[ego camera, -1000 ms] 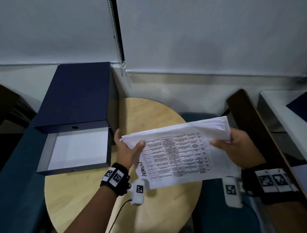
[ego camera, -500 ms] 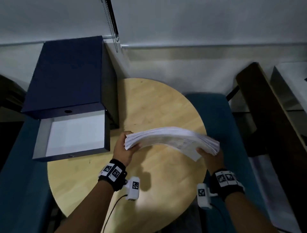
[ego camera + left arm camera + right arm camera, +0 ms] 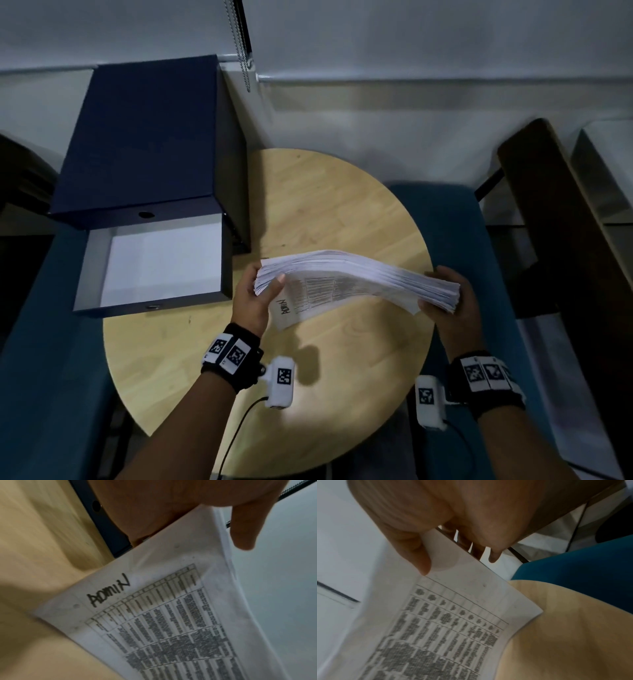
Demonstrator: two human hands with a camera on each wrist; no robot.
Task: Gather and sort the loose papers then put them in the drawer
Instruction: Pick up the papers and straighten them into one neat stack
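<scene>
A thick stack of white printed papers point(image 3: 356, 274) hangs above the round wooden table point(image 3: 308, 212), bowed upward in the middle. My left hand point(image 3: 255, 298) grips its left end, thumb on the near side. My right hand point(image 3: 452, 301) grips its right end. The sheet facing me carries a printed table and the handwritten word ADMIN point(image 3: 108, 593), seen close in the left wrist view. In the right wrist view my thumb presses the same stack of papers point(image 3: 453, 615). The open drawer point(image 3: 154, 267) of a dark blue cabinet point(image 3: 137, 137) lies left of the stack, white inside, holding nothing.
Blue upholstered seats point(image 3: 455, 219) flank the table on both sides. A dark wooden plank point(image 3: 561, 219) leans at the right, with a white surface point(image 3: 609, 164) beyond it. A bead chain point(image 3: 239, 44) hangs against the white wall behind the cabinet.
The stack has tilted from facing me to nearly edge-on and dropped lower over the table. Both hands came down with it, keeping their grip on its ends.
</scene>
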